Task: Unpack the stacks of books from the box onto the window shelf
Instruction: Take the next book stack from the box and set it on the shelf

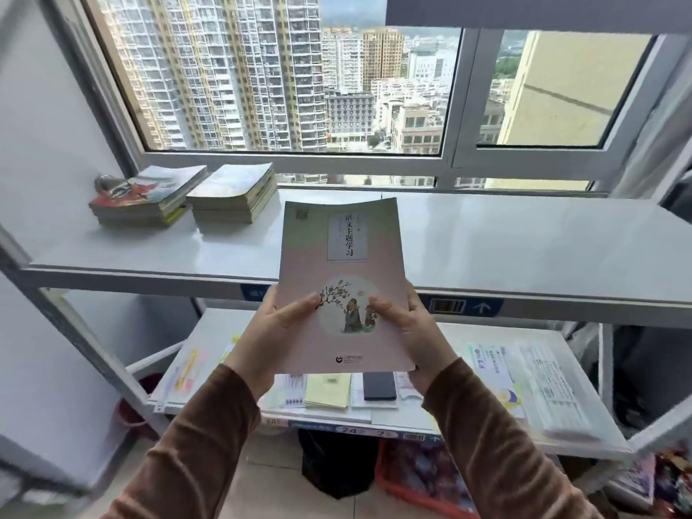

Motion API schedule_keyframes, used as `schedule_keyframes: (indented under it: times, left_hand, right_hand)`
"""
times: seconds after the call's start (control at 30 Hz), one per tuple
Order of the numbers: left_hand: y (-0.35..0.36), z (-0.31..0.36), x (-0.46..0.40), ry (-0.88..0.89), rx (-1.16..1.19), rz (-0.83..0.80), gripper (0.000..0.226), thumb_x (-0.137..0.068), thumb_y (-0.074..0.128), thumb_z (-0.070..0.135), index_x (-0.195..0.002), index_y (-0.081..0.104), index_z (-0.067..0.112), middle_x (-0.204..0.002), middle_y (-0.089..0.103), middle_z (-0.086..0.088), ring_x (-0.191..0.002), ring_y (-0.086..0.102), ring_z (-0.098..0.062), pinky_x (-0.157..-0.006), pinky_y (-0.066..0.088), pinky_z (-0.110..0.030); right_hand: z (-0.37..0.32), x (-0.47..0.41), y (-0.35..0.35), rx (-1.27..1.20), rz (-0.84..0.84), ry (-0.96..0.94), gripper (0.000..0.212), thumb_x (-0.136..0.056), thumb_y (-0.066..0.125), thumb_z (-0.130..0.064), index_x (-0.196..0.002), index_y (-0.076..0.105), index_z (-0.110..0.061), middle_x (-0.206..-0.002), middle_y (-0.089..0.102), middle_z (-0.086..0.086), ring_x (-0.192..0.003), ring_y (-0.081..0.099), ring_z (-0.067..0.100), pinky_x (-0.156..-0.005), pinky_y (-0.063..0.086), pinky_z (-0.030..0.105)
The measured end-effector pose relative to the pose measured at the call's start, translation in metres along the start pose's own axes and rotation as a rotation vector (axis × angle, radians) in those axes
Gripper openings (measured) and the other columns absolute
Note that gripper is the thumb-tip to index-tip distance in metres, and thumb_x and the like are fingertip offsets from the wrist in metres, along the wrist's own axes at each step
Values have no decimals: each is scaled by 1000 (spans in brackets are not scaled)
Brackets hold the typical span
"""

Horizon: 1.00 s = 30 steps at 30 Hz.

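I hold a pale pink and green book (339,271), or a thin stack of them, upright in front of me, over the front edge of the white window shelf (505,249). My left hand (277,331) grips its lower left edge and my right hand (408,327) grips its lower right edge, thumbs on the cover. Two stacks of books lie at the shelf's far left: one with a colourful cover (146,198) and one with a pale cover (234,194) right beside it. The box is not in view.
A lower shelf (423,417) holds papers, a yellow notepad (327,391) and a dark phone-like object (380,385). Beneath it stand a black bag (337,470) and a red crate (419,477). A large window (299,88) backs the shelf. A metallic object (106,181) lies by the left stack.
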<state>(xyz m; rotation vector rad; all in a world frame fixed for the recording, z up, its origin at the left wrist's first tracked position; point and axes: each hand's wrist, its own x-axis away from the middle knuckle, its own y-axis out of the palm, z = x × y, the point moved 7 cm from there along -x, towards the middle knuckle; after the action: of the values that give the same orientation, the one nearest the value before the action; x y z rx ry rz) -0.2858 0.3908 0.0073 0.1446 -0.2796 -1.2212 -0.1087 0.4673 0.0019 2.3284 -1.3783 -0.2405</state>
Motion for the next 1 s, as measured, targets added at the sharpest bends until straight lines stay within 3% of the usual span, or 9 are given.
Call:
schedule_keyframes:
  times: [0.1,0.23,0.37,0.57,0.63,0.73,0.8,0.93,1.0]
  left_hand:
    - [-20,15,-34,8,5,5,60,-78,81,36,-131,57,24,-117,76,-13,-99,75,-35,-72,62,-44]
    - [-40,32,-85,39,13,-32,62,-78,81,34,-132,54,21,-114,76,-16,-94,76,-34,-69,62,-41]
    - [-56,48,-139,97,19,-100,59,-79,82,30,-131,53,25,-116,76,-15,-92,76,-34,-69,61,-44]
    - [-69,87,-208,284,-88,-270,64,-81,83,16,-131,46,31,-117,73,-14,-98,75,-31,-74,62,-43]
    - [-68,101,-224,381,-208,-310,67,-80,82,14,-131,42,33,-114,75,-5,-99,74,-23,-77,62,-37]
    - [-61,110,-240,490,-413,-326,68,-85,77,11,-128,36,44,-115,68,28,-102,68,4,-82,55,-15]
    - [-59,107,-246,510,-493,-331,67,-88,75,18,-135,32,40,-115,61,40,-106,62,12,-84,49,-7]
    - [-63,99,-258,448,-502,-368,67,-88,72,39,-140,31,51,-125,66,25,-116,62,4,-90,49,-10]
    - [-64,95,-260,415,-527,-391,64,-89,69,44,-139,31,58,-126,65,25,-118,62,2,-92,49,-12]
  right_hand:
    - [1,-41,17,4,-26,-16,54,-81,76,-17,-131,56,-25,-113,75,13,-90,75,30,-71,62,43]
    - [-1,-91,31,44,15,-63,55,-79,75,-34,-130,56,-25,-119,72,16,-100,73,36,-82,60,52]
    - [-9,-135,40,150,55,-108,63,-81,72,-47,-136,49,-28,-118,73,14,-98,74,36,-72,62,44]
    - [-36,-189,54,258,-45,-251,42,-90,69,-21,-130,56,-16,-121,71,13,-107,71,29,-82,60,37]
    - [-49,-200,54,318,-45,-292,46,-88,69,-15,-132,55,-15,-122,71,12,-109,69,25,-84,59,35]
    - [-61,-216,49,474,-12,-355,50,-87,69,-12,-133,51,-5,-128,58,29,-113,60,33,-98,51,56]
    - [-61,-226,44,523,-4,-361,48,-88,68,-14,-131,51,-1,-130,54,32,-119,56,42,-103,45,60]
    - [-60,-233,40,534,-51,-337,54,-89,68,-18,-139,48,-12,-136,59,16,-125,58,28,-101,51,39]
    - [-58,-237,35,558,-63,-321,60,-89,70,-18,-143,45,-17,-137,60,7,-125,58,19,-98,52,30]
